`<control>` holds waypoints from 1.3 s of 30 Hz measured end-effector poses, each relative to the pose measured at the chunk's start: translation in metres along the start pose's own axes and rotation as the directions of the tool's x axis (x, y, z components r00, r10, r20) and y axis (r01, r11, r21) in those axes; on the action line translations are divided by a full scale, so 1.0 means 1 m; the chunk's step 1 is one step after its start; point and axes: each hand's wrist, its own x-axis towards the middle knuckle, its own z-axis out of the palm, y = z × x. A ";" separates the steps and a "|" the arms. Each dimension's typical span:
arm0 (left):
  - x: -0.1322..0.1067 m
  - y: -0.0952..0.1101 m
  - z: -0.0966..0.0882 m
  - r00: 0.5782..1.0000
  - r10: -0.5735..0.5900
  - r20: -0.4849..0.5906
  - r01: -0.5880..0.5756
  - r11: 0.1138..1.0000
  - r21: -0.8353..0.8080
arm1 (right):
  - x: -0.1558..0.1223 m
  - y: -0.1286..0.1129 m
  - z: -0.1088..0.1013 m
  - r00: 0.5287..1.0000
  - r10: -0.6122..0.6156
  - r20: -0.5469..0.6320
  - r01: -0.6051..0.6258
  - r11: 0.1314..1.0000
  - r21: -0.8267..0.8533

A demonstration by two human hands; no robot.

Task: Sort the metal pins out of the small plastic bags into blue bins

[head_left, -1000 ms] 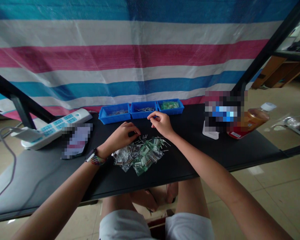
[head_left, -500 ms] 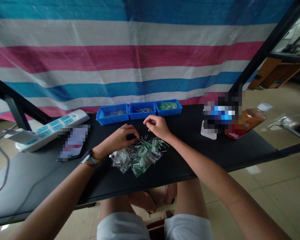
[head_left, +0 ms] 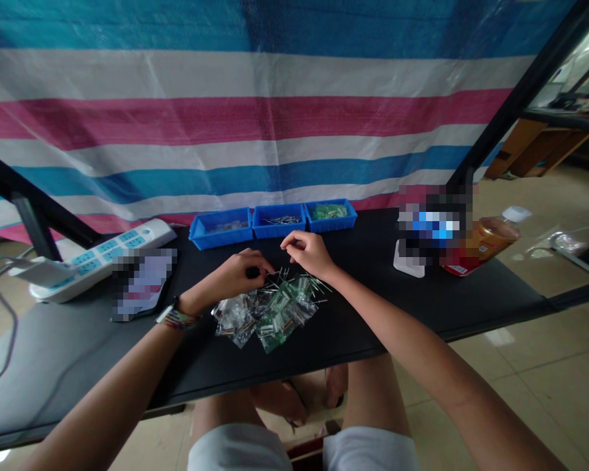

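Left hand (head_left: pixel 235 275): curled, fingertips on the component pile (head_left: pixel 269 307); grasp unclear.
Right hand (head_left: pixel 311 253): fingertips pinched together above the pile.

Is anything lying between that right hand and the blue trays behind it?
Nothing visible does. Only bare black table separates the right hand from the three blue trays; the pile of bagged parts lies on the near side, by the left hand.
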 end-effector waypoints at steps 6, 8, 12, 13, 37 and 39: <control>0.001 0.006 -0.001 0.988 -0.067 -0.137 0.039 0.980 -0.196 | 0.000 -0.005 -0.001 0.996 0.060 0.065 -0.065 0.995 0.074; 0.002 0.007 0.000 0.972 -0.102 -0.214 0.054 0.975 -0.216 | -0.001 -0.009 0.000 0.990 0.077 0.116 -0.090 0.989 0.117; 0.003 0.010 0.003 0.943 -0.178 -0.282 0.093 0.952 -0.292 | -0.006 -0.013 0.003 0.976 0.061 0.207 -0.095 0.983 0.158; 0.004 0.011 0.004 0.940 -0.191 -0.281 0.098 0.944 -0.316 | -0.007 -0.014 0.003 0.975 0.049 0.217 -0.086 0.983 0.162; 0.003 0.014 0.004 0.913 -0.210 -0.350 0.090 0.940 -0.329 | -0.007 -0.011 0.004 0.993 0.058 0.105 -0.078 0.977 0.197; 0.003 0.012 0.005 0.915 -0.216 -0.341 0.109 0.946 -0.305 | -0.007 -0.014 0.004 0.992 0.065 0.105 -0.087 0.972 0.220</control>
